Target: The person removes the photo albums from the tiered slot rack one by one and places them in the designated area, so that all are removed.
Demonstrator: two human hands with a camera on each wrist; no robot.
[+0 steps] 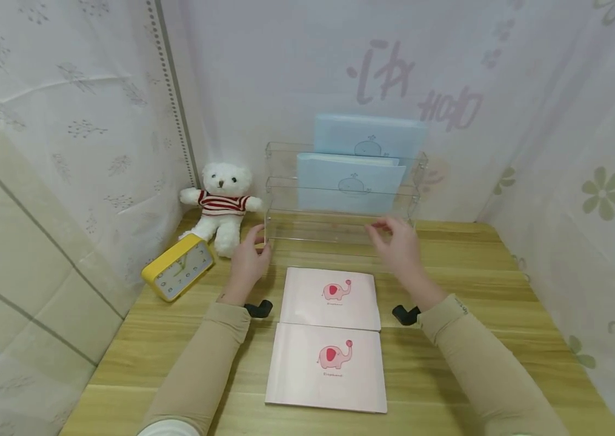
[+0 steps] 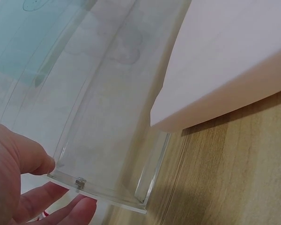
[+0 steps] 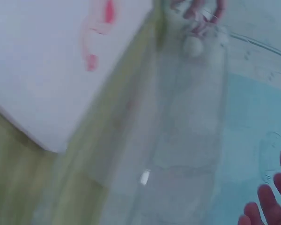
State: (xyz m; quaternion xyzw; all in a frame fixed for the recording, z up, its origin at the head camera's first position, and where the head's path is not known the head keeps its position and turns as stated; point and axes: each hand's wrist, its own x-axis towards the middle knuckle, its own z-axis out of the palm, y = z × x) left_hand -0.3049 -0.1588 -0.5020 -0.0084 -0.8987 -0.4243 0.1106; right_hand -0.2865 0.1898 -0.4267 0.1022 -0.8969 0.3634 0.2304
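Observation:
A clear acrylic rack (image 1: 318, 231) with stepped tiers stands against the back wall. My left hand (image 1: 249, 259) holds its left side panel, thumb on the inner side and fingers outside in the left wrist view. In front of the lower tier hovers my right hand (image 1: 398, 248); the right wrist view shows its fingers (image 3: 269, 206) loosely bent with nothing between them. Two blue whale booklets stand in the upper tiers, a front one (image 1: 315, 188) and a back one (image 1: 334, 133). Two pink elephant booklets, a farther one (image 1: 304, 297) and a nearer one (image 1: 296, 369), lie between my forearms.
A white teddy bear (image 1: 222, 204) in a striped sweater sits left of the rack. A yellow alarm clock (image 1: 173, 257) stands beside it. Black wrist-camera parts (image 1: 406, 315) show at my wrists. Patterned curtains (image 1: 89, 103) enclose the wooden table (image 1: 449, 375).

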